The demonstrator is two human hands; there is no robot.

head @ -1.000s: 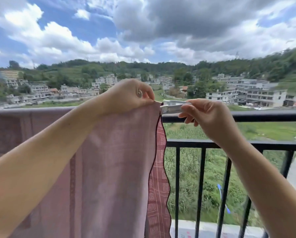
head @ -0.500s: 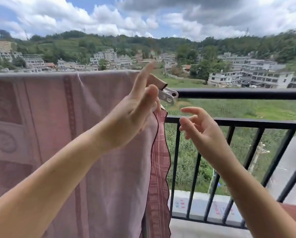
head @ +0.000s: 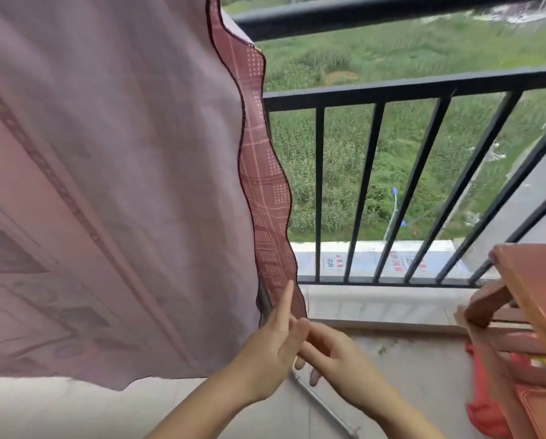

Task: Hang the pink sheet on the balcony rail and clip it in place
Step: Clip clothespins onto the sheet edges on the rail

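Observation:
The pink sheet (head: 113,172) hangs down from the black balcony rail (head: 376,14) and fills the left half of the view; its darker checked underside (head: 265,185) shows along the wavy right edge. The clip and the sheet's top edge are out of frame. My left hand (head: 275,350) is low, fingers apart, its forefinger near the sheet's lower right corner, holding nothing. My right hand (head: 335,359) is just beside it, fingers loosely spread and empty, touching the left hand's fingers.
Black vertical railing bars (head: 373,191) stand to the right of the sheet above a concrete kerb (head: 376,302). A reddish-brown wooden stool (head: 525,315) stands at the right with something red (head: 484,413) under it. A thin metal pipe (head: 322,403) lies on the floor.
My view has tipped down from the rail top to the floor. Both hands have let go of the clip and sheet and dropped low, coming together near the sheet's bottom corner.

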